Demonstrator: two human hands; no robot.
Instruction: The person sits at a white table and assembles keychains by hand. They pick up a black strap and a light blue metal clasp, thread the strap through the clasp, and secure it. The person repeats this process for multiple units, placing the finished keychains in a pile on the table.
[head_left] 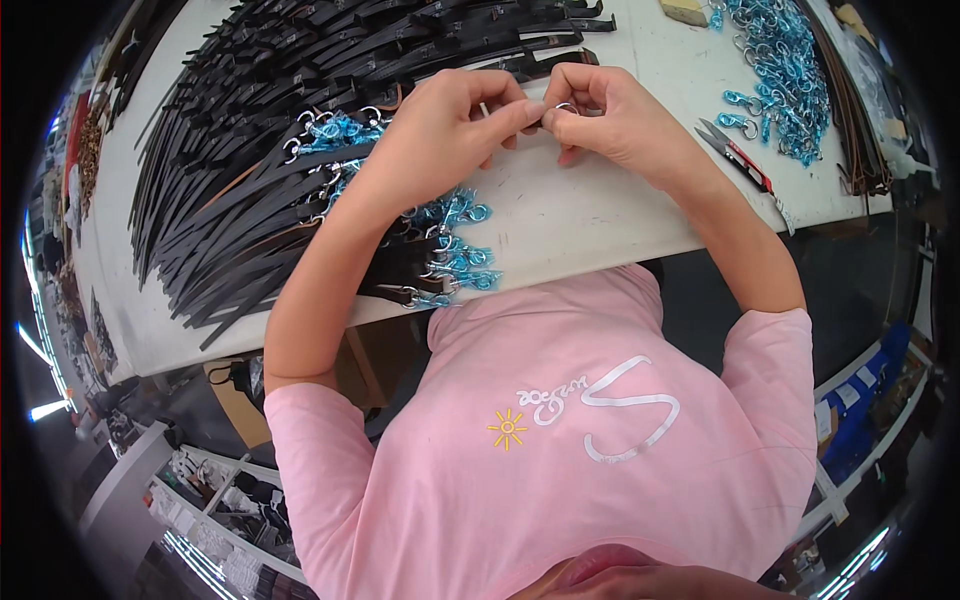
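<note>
Over the white table, my two hands meet with their fingertips together. My left hand is closed in a pinch, and whatever lies between its thumb and finger is too small to make out. In my right hand, the curled thumb and fingers hold a small silver metal ring. Just beyond both hands lie the ends of black straps. Beneath and beside my left forearm are black straps fitted with metal rings and blue-wrapped snap hooks.
A large pile of black straps spreads over the left and far table. At the right lie a heap of blue-wrapped hooks with rings, red-and-black thread snips and a bundle of brown straps. A yellowish block sits at the far edge.
</note>
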